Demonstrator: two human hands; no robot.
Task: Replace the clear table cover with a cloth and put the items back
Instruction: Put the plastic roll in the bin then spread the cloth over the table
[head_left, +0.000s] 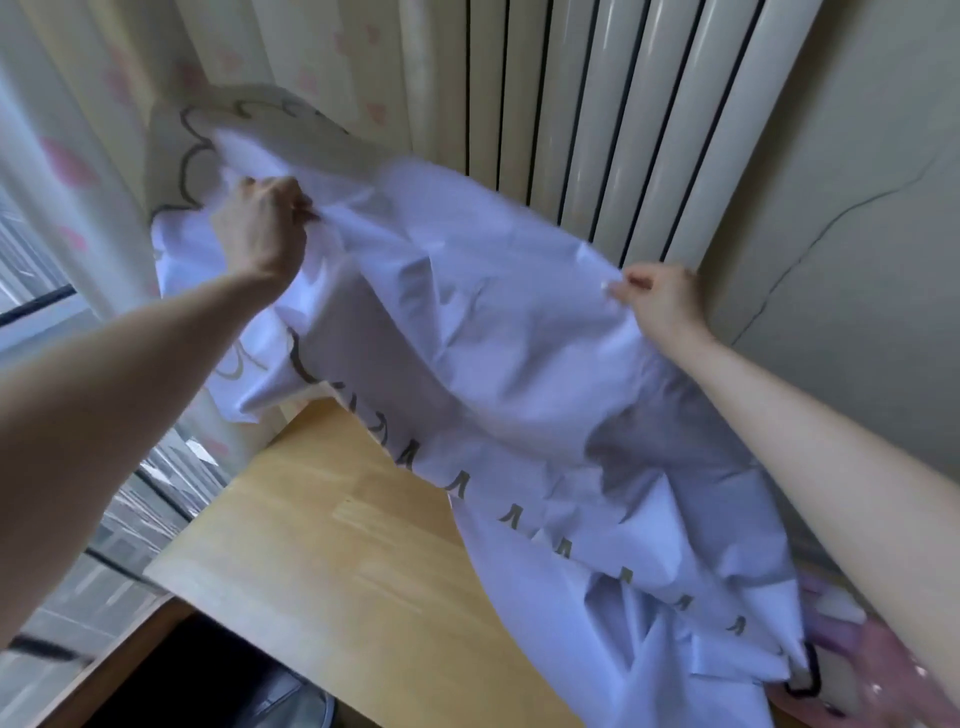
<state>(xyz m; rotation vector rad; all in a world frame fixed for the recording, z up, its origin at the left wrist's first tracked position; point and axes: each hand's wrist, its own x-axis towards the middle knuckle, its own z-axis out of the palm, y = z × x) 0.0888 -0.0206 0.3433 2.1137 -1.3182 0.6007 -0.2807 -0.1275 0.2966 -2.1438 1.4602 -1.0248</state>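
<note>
A white cloth with dark scalloped edging and small dark marks hangs crumpled in the air above a light wooden table. My left hand grips its upper edge at the far left. My right hand pinches the same edge further right, near the radiator. The cloth sags between my hands, and its lower part drapes over the table's right side. Most of the table's left half shows bare wood.
A white ribbed radiator stands behind the table, with a cracked wall to its right. A pale curtain with pink spots hangs at the left by a window. Something pink and clear lies at the lower right.
</note>
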